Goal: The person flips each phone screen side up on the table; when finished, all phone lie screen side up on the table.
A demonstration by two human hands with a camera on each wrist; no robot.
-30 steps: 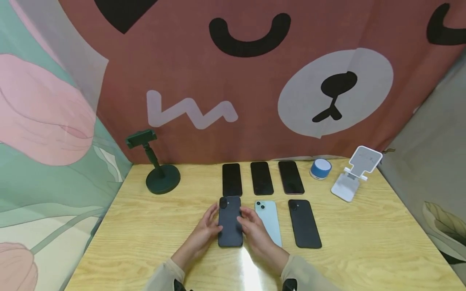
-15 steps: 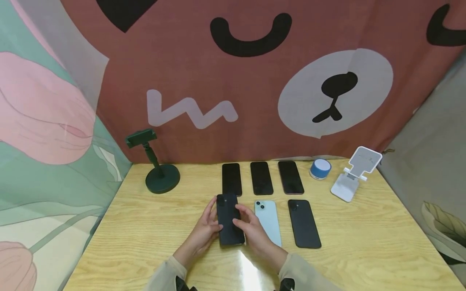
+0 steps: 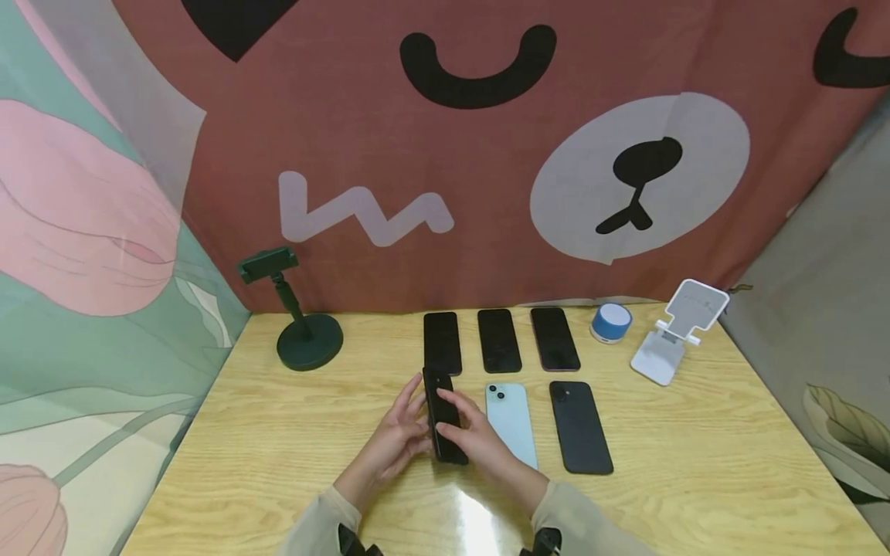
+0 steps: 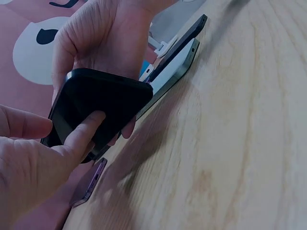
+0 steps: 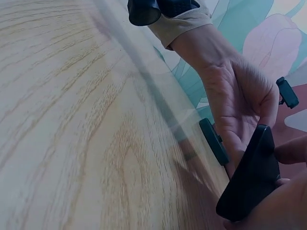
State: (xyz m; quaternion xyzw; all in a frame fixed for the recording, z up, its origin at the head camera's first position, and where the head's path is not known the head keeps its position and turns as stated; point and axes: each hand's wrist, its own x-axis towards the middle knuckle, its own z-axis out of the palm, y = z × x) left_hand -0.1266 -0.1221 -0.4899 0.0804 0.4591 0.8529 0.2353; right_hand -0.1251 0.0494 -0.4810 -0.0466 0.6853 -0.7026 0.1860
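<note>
A dark smartphone (image 3: 445, 421) is turned up on its long edge and steeply tilted above the table. My right hand (image 3: 480, 440) grips it, with thumb and index finger on the side facing the head camera. On its left is my left hand (image 3: 398, 432), fingers extended along the edge. In the left wrist view, a digit of the left hand (image 4: 38, 158) lies fairly straight against the phone's dark face (image 4: 103, 98), and the right hand (image 4: 103, 43) is behind it. The right wrist view shows the phone (image 5: 252, 177) nearly edge-on, before the left palm (image 5: 235, 96).
Close to my right hand, a light blue phone (image 3: 511, 425) lies back up, then a black one (image 3: 581, 428). Three dark phones (image 3: 443, 344) form the rear row. A green stand (image 3: 309, 340) is left; a blue speaker (image 3: 611, 323) and white stand (image 3: 660, 357) are right.
The held phone has turned from lying flat, back upward, to standing steeply on its long edge. Its left side has risen, and the left fingers have shifted behind it. The other phones have stayed put.
</note>
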